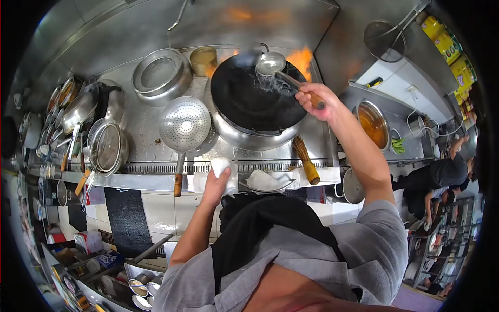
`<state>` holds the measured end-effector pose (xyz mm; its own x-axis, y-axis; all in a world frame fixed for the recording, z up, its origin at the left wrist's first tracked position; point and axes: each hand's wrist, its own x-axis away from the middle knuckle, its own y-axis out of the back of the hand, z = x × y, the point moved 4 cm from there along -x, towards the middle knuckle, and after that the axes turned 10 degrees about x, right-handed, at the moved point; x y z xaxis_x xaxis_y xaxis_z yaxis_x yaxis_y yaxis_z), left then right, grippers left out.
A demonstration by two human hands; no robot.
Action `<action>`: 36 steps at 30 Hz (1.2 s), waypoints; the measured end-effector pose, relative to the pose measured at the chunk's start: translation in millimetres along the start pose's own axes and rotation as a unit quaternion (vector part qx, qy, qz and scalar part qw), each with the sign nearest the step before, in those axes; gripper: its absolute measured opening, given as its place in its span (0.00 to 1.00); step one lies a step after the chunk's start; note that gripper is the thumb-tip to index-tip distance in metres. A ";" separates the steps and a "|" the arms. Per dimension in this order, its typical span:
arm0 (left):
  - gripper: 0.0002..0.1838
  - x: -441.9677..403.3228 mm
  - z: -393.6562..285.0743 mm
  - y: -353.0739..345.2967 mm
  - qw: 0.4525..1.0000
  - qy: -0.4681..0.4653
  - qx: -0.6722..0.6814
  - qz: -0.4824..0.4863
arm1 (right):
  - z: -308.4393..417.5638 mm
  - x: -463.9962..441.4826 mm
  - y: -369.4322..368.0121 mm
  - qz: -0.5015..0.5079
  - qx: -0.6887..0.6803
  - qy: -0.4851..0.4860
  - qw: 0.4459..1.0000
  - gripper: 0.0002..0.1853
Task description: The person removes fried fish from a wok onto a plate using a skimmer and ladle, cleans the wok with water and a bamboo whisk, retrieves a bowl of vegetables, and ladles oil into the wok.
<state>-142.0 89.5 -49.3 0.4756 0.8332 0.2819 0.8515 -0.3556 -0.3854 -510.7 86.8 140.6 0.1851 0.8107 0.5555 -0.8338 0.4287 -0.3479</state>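
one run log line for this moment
Right hand: steel ladle with wooden handle, over round black wok | Left hand: bunched white cloth | Orange flames beyond wok

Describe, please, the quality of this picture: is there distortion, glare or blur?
Head view: strong fisheye bending, black rounded edges, co-workers at far right tipped sideways. Head view: bright flames, with an orange reflection on the steel back wall. Head view: wok very dark inside, a hazy smudge at its far rim; perforated skimmer fairly crisp.
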 end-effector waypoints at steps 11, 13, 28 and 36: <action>0.18 9.0 14.5 -79.2 0.997 0.036 0.038 0.051 | -169.0 83.0 80.7 -0.076 0.506 0.059 0.857 0.48; 0.22 9.2 20.9 -82.7 0.995 0.065 0.065 0.025 | -153.0 95.6 57.1 0.003 0.324 0.020 0.946 0.47; 0.19 -128.6 61.4 -163.3 0.972 0.138 0.134 -0.134 | -215.4 59.0 215.7 -0.282 0.514 0.229 0.777 0.51; 0.10 -177.9 -47.2 -34.8 0.986 0.039 -0.065 -0.147 | -365.9 128.8 275.0 -0.292 0.715 -0.077 0.630 0.53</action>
<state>-245.9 -66.4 -44.6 0.2160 0.8747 0.4339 0.9737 -0.1600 -0.1621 -525.7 455.0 -159.9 0.7171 0.5859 0.3776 -0.2824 -0.2511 0.9259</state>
